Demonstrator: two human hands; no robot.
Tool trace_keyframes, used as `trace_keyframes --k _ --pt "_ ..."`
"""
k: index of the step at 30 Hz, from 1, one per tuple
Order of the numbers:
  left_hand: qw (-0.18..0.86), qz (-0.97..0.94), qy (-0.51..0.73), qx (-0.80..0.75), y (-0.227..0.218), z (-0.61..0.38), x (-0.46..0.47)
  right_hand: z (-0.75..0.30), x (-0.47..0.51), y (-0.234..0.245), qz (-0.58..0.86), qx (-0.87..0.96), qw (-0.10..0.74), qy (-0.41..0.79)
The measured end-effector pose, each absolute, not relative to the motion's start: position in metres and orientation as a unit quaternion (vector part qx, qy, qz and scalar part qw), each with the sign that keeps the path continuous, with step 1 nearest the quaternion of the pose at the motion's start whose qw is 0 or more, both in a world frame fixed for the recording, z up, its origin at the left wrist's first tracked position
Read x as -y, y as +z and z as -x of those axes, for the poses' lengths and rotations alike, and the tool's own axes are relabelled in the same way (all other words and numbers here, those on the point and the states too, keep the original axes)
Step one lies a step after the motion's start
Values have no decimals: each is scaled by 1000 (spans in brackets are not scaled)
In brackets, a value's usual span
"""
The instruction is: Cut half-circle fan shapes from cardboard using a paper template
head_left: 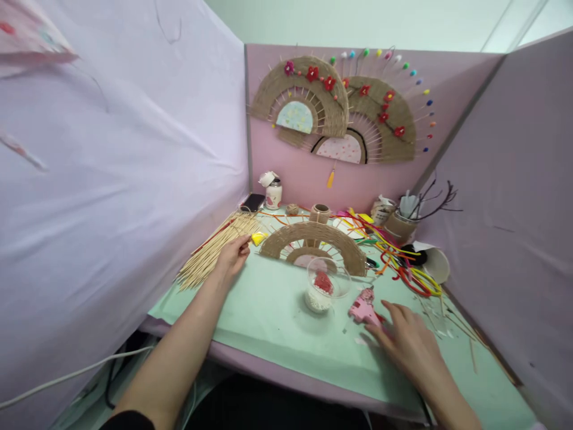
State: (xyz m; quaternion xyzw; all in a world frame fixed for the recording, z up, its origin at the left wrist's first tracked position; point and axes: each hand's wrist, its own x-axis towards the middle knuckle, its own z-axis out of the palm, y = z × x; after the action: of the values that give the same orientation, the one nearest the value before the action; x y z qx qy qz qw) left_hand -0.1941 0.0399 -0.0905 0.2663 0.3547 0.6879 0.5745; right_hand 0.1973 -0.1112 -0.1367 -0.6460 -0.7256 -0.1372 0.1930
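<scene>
the pink plastic tool shaped like a glue gun (pixel 363 306) should be light but stiff, with a smooth body that could turn a little slippery under a loose grip. its narrow tip points away from the person and may be hot, so the sensible place to take hold is the handle, at the end nearest the person. it lies on its side on the pale green cloth (pixel 268 322), just left of the right hand (pixel 405 334). that hand is open, thumb and fingers spread around the handle end; whether the thumb touches the handle, i cannot tell.

the small bright yellow piece (pixel 258 238) looks almost weightless and probably soft, easy to crease, so an edge suits it better than the middle. it sits right at the fingertips of the left hand (pixel 233 255), which is closed in a pinch and appears to grip its near edge.

between the 2 hands stands a clear plastic cup of white and red beads (pixel 319 303), left of the pink tool. a tan woven half-ring fan (pixel 353 242) lies behind the cup, and a bundle of thin pale sticks (pixel 199 266) lies just left of the left hand.
</scene>
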Motion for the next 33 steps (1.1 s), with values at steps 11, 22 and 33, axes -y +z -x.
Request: trace_keyframes --k 11,22,33 --pt "501 -362 605 -502 -115 213 -66 -207 35 -89 735 603 307 55" --pt "484 -411 539 -553 -123 216 -75 -196 24 -87 749 593 276 104" --pt "473 -440 512 -566 -120 218 -71 -194 17 -100 742 588 305 106"
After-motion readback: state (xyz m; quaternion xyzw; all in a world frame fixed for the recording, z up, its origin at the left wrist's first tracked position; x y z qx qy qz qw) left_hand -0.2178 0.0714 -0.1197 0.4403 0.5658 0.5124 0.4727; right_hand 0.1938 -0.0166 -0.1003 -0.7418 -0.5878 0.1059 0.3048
